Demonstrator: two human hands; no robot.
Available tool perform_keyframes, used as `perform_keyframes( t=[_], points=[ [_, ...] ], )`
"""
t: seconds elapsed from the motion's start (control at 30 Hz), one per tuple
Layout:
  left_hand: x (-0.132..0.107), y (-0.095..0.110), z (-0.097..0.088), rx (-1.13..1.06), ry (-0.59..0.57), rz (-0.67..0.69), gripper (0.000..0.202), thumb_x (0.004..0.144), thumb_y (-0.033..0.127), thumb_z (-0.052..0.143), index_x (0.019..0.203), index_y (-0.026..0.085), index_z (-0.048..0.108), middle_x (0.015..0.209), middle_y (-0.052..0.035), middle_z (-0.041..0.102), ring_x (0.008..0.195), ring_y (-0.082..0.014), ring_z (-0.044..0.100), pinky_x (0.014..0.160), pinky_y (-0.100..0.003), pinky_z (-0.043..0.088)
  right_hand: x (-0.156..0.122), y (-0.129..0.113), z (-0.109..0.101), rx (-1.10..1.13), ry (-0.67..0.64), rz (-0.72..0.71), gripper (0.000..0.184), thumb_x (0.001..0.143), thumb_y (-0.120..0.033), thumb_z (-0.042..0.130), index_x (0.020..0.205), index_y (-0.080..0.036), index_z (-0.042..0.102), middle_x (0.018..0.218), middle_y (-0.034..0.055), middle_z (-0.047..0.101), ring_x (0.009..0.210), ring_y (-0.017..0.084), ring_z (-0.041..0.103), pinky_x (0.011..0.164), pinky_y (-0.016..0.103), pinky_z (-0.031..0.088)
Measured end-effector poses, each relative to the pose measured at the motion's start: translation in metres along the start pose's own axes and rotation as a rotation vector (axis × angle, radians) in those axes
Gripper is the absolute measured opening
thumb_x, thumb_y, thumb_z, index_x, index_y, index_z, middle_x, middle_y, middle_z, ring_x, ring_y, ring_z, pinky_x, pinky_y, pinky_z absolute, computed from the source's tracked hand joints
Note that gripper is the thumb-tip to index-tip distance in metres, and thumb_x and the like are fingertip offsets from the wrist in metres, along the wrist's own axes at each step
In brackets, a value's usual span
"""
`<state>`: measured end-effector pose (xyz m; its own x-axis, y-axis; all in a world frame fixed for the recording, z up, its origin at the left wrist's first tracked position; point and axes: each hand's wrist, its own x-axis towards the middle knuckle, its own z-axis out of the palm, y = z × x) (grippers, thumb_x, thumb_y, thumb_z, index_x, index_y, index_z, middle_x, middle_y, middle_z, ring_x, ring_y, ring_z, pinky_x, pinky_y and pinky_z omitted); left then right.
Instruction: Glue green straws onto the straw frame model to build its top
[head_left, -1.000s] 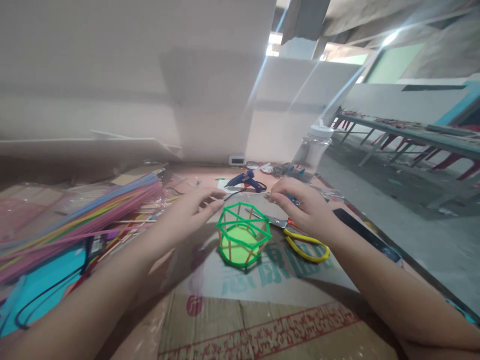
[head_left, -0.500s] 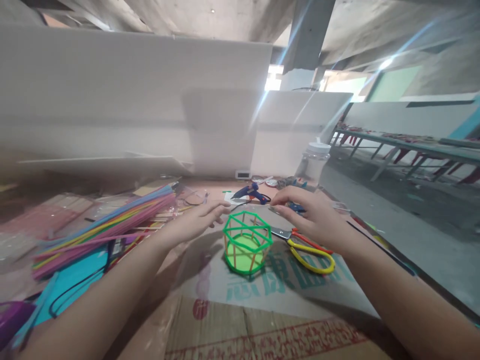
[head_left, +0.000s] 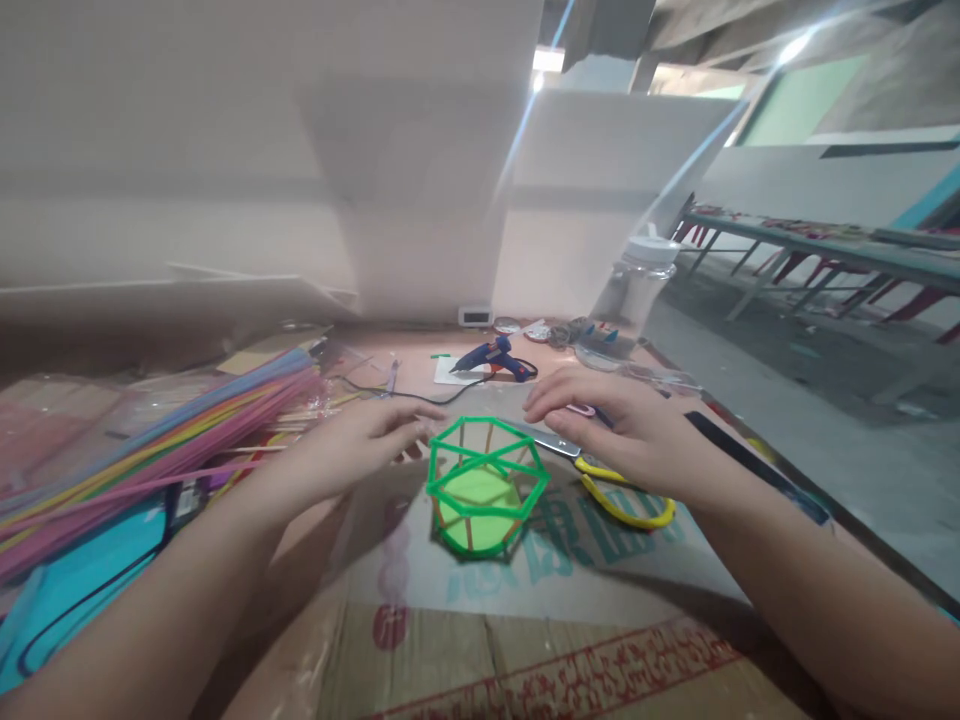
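Note:
A small lantern-like frame [head_left: 487,512] stands on the cardboard, with a green octagonal top rim, thin brown sticks as uprights and a light green base. Beside its upper left edge is my left hand [head_left: 360,440], fingers stretched out and holding nothing; whether a fingertip touches the rim I cannot tell. To the right, my right hand [head_left: 615,425] hovers over the scissors [head_left: 626,505], its fingers loosely bent and apart, with nothing visible in them. The scissors have yellow handles, partly hidden under that hand, and their blades point toward the frame.
A blue glue gun [head_left: 491,355] lies behind the frame on a white card [head_left: 446,371]. Coloured pipe cleaners [head_left: 225,430] are piled on the left above a blue sheet [head_left: 97,560]. A clear bottle [head_left: 626,300] stands back right. White boards [head_left: 420,200] rise behind the table.
The view has tilted down and closer. Both hands stay beside the frame, with the left slightly lower and nearer its rim. The frame and scissors keep their places on the cardboard.

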<state>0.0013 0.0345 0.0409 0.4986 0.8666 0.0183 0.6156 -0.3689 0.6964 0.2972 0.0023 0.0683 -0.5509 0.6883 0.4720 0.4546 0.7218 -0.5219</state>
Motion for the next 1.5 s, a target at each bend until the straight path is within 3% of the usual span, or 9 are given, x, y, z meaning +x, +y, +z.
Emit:
perform_keyframes(
  t=[0.13,0.37,0.5,0.63,0.8,1.13,1.5],
  points=[
    [-0.004,0.007,-0.004,0.113,0.204,0.110,0.034,0.097,0.044,0.053,0.112,0.023,0.075,0.112,-0.0051,0.078,0.105,-0.0249,0.070,0.095,-0.041,0.055,0.000,-0.004,0.013,-0.045,-0.027,-0.045,0.020,0.101,-0.024,0.056,0.109,-0.026,0.074,0.125,0.0065,0.071,0.121,0.022,0.065,0.105,0.041,0.053],
    [-0.013,0.023,0.015,0.145,0.304,0.313,0.025,0.099,0.035,0.056,0.106,0.023,0.076,0.123,-0.0063,0.073,0.118,-0.0236,0.065,0.104,-0.042,0.049,0.001,0.000,0.019,-0.106,-0.052,-0.091,0.019,0.099,-0.017,0.056,0.105,-0.024,0.073,0.124,0.0088,0.070,0.120,0.022,0.064,0.103,0.041,0.053],
    [-0.011,0.028,0.016,0.265,0.261,0.398,0.028,0.102,0.027,0.049,0.111,0.023,0.076,0.132,-0.0089,0.066,0.126,-0.0252,0.058,0.107,-0.045,0.046,0.001,-0.002,0.016,-0.134,-0.057,-0.063,0.018,0.100,-0.017,0.055,0.104,-0.020,0.072,0.124,0.0115,0.067,0.121,0.024,0.061,0.105,0.044,0.050],
    [0.002,0.036,0.007,0.378,0.140,0.433,0.033,0.104,0.031,0.045,0.111,0.022,0.076,0.139,-0.0118,0.061,0.135,-0.0310,0.051,0.111,-0.053,0.041,-0.001,-0.011,0.012,-0.189,-0.082,0.004,0.012,0.099,-0.024,0.060,0.095,-0.019,0.071,0.124,0.0124,0.064,0.122,0.026,0.058,0.105,0.047,0.047],
    [0.010,0.046,0.004,0.365,0.014,0.423,0.040,0.105,0.032,0.039,0.102,0.022,0.078,0.137,-0.0093,0.063,0.132,-0.0292,0.054,0.112,-0.051,0.042,-0.003,-0.013,0.017,-0.215,-0.062,-0.102,0.015,0.100,-0.019,0.058,0.108,-0.020,0.070,0.131,0.0119,0.063,0.129,0.024,0.055,0.111,0.045,0.044],
    [0.010,0.021,0.012,0.282,-0.042,0.417,0.029,0.095,0.024,0.051,0.107,0.026,0.077,0.149,-0.0050,0.056,0.140,-0.0253,0.051,0.118,-0.044,0.039,-0.002,-0.008,0.022,-0.209,-0.066,-0.121,0.024,0.102,-0.023,0.054,0.115,-0.020,0.074,0.144,0.0144,0.060,0.139,0.026,0.051,0.118,0.051,0.039],
    [0.019,0.018,0.012,0.157,-0.101,0.469,0.022,0.096,0.026,0.054,0.094,0.021,0.076,0.136,-0.0058,0.065,0.131,-0.0251,0.058,0.111,-0.037,0.045,-0.001,-0.010,0.025,-0.215,-0.058,-0.143,0.025,0.100,-0.021,0.054,0.104,-0.017,0.078,0.137,0.0160,0.064,0.135,0.026,0.055,0.114,0.049,0.044]
  ],
)
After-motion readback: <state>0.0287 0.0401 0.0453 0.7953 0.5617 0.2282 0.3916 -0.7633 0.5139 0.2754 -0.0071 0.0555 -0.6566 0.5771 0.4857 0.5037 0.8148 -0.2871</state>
